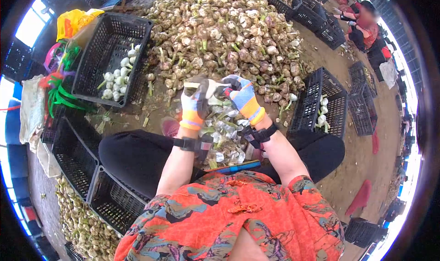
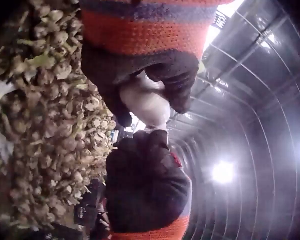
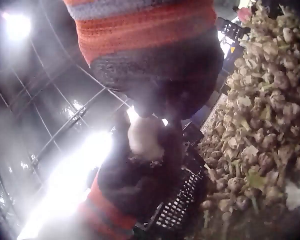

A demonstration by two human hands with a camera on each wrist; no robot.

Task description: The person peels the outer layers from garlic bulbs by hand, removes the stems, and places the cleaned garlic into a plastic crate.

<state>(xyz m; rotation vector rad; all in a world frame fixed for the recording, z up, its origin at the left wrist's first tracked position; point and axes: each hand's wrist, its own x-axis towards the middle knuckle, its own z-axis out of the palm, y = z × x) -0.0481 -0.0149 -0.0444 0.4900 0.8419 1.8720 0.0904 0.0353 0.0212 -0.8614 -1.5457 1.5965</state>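
Observation:
A peeled white garlic bulb (image 1: 212,88) is held up in front of me, over the scraps between my legs. My left hand (image 1: 196,98), in an orange, grey-banded glove with dark fingers, curls round it; in the left wrist view the bulb (image 2: 147,106) shows between thumb and fingers. My right hand (image 1: 242,96), gloved alike, pinches the bulb's narrow end. A small red patch shows at the right fingers. In the right wrist view the bulb (image 3: 144,137) lies between both dark gloves, partly hidden by the fingers.
A large garlic heap (image 1: 224,36) rises ahead. Black crates with some white bulbs stand at left (image 1: 91,98) and right (image 1: 341,100). Peeled skins (image 1: 227,135) lie between my legs. Bags and coloured ties hang at far left. Another person (image 1: 364,29) sits far right.

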